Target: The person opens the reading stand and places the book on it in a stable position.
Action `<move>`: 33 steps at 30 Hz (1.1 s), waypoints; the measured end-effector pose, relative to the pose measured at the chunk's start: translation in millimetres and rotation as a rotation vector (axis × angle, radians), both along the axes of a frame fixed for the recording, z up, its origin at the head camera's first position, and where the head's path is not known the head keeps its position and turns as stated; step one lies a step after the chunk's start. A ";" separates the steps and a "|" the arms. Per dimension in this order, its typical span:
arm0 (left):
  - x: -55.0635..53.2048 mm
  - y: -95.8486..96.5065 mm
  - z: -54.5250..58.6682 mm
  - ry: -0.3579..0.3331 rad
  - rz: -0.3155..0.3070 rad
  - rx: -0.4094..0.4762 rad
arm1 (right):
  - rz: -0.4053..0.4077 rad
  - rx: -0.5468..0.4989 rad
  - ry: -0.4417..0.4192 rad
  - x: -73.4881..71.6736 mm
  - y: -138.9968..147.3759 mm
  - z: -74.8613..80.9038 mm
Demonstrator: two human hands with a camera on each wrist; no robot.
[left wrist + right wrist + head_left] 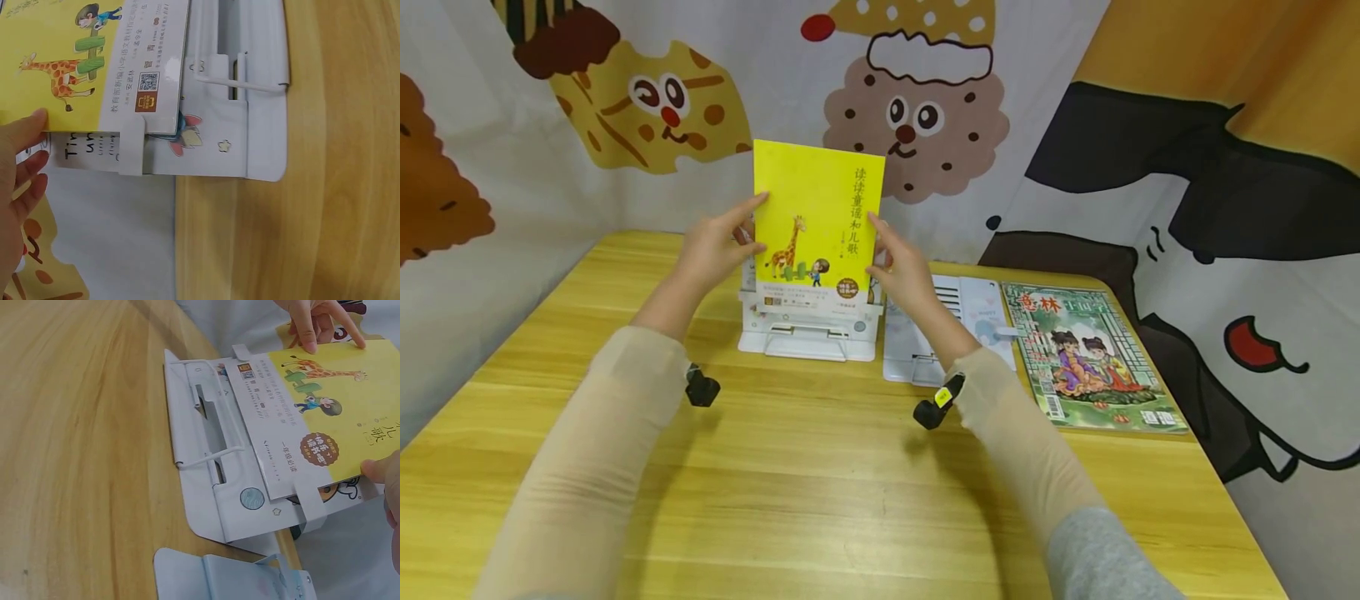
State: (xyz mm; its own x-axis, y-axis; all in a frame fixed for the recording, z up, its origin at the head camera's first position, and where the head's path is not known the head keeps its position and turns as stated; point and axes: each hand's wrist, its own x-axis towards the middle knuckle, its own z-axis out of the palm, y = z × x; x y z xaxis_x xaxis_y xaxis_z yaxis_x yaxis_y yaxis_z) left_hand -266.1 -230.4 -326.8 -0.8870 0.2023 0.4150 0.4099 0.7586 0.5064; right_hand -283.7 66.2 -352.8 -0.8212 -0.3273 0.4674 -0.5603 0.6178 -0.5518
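A yellow children's book [816, 196] with a giraffe on its cover stands upright, tilted back, on a white book stand [752, 337]. My left hand [711, 242] holds the book's left edge between index finger and thumb. On the opposite edge, my right hand [904, 262] grips it the same way, thumb on the front cover in the right wrist view. White side clips [309, 500] of the stand reach over the book's lower part. Fingers behind the cover are partly hidden.
Right of the stand lies a second, folded white book stand [977, 304], partly behind my right arm. Beside it a green illustrated magazine [1090, 358] lies flat on the wooden table [820, 467]. A cartoon-print curtain [775, 50] hangs close behind the table.
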 end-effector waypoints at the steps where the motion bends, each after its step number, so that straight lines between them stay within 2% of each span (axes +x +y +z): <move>1: 0.1 -0.6 -1.2 -0.007 -0.003 -0.004 | -0.003 0.008 -0.001 0.4 0.2 -1.0; 10: 6.1 -7.1 -13.3 -0.097 -0.011 -0.062 | -0.016 0.103 -0.090 7.8 -0.3 -7.6; 14: 8.4 -9.2 -20.0 -0.113 -0.030 -0.079 | -0.004 0.111 -0.131 11.4 -0.2 -9.7; 20: 9.9 -10.4 -26.3 -0.114 -0.054 -0.085 | 0.006 0.132 -0.140 14.3 0.4 -12.2; 27: 11.2 -10.7 -23.3 -0.125 -0.060 -0.136 | 0.012 0.224 -0.151 18.6 2.2 -3.2; 33: 17.5 -5.4 -14.5 -0.115 -0.010 -0.237 | 0.001 0.255 -0.165 28.1 14.5 11.3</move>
